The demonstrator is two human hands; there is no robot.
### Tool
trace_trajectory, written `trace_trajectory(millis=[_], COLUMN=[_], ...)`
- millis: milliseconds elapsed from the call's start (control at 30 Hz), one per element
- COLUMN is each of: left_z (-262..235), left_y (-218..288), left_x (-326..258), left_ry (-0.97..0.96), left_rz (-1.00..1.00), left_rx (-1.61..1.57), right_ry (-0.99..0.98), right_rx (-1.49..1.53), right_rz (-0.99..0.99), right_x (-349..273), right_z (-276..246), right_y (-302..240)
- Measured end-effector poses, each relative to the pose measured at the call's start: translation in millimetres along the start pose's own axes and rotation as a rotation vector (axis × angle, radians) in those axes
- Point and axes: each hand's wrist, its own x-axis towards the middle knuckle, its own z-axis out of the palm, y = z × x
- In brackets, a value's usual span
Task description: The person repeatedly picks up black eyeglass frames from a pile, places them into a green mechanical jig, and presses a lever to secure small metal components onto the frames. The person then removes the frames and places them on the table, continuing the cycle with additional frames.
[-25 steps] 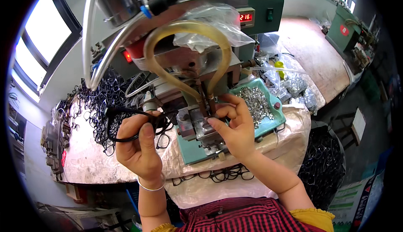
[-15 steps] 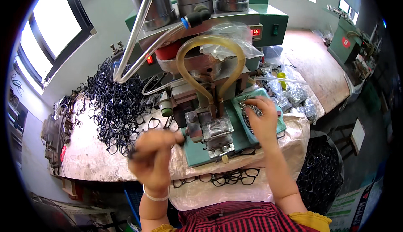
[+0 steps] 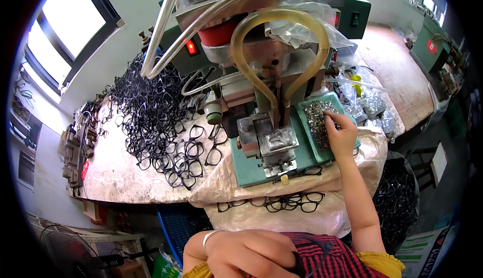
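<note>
Over a green tray (image 3: 305, 119) heaped with small metal parts (image 3: 317, 127), my right hand (image 3: 342, 133) has thumb and forefinger together at the heap. Any part between those fingertips is too small to make out. Low in the view, close to the striped apron, my left hand (image 3: 246, 255) is curled, its back upward. A dark edge shows by its fingertips, but what it holds is hidden. Between the hands and the press stands a metal fixture (image 3: 279, 140) on a green base (image 3: 246, 172), below a looped amber tube (image 3: 241, 26).
Many black eyeglass frames (image 3: 151, 107) are piled on the table to the left. A row of frames (image 3: 287, 202) lies on the covered front edge. Bags of metal parts (image 3: 375, 107) sit right of the tray. A blue basket (image 3: 171, 233) stands below the table.
My left hand has moved from beside the fixture down to my body. My right hand stays at the tray, its fingertips now at the heap. The view has shifted somewhat.
</note>
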Motion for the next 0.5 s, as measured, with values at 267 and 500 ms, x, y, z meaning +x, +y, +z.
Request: trace_trajectory(millis=[267, 500], left_z=[8.8, -34.0], left_y=[-4.2, 2.0], left_x=[3.2, 7.9], left_ry=[-0.020, 0.592], left_rz=[-0.075, -0.213], left_rx=[0.081, 0.821], right_ry=[-0.225, -0.151], right_rx=[0.496, 0.658], right_rz=[0.002, -0.057], right_x=[-13.9, -26.9], right_z=[0.6, 26.5], right_y=[-93.7, -111.5])
